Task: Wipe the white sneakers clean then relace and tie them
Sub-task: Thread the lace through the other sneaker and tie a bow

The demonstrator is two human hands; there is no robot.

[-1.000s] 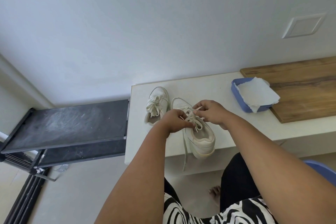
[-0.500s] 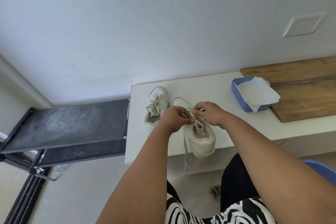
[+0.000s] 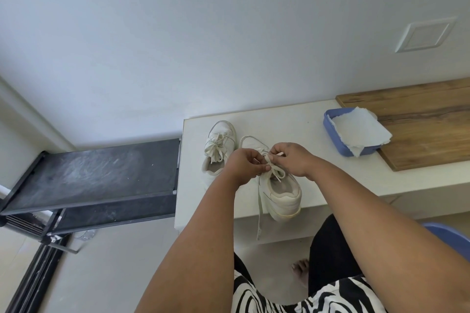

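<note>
Head view: we look down on a white tabletop set against a pale wall, our two arms reaching in from the bottom of the frame.
Near sneaker: at frame centre, heel toward us and poking a little over the tabletop's front edge.
Lace: we see a half-made bow over the tongue; one loose end hangs down past the tabletop edge.
Left hand: fingers curled, pinching the lace on the left side of the bow.
Right hand: fingers curled, pinching the lace at the top of the bow; which strand exactly we cannot quite make out.
Far sneaker: just left of the first, near the tabletop's left end, its bow already tied.
Blue tray: at the right of the frame, a torn white paper sheet draped over it.
Wooden board: far right, touching the tray.
Black shelf: left of the frame, dusty, lower than the tabletop.
</note>
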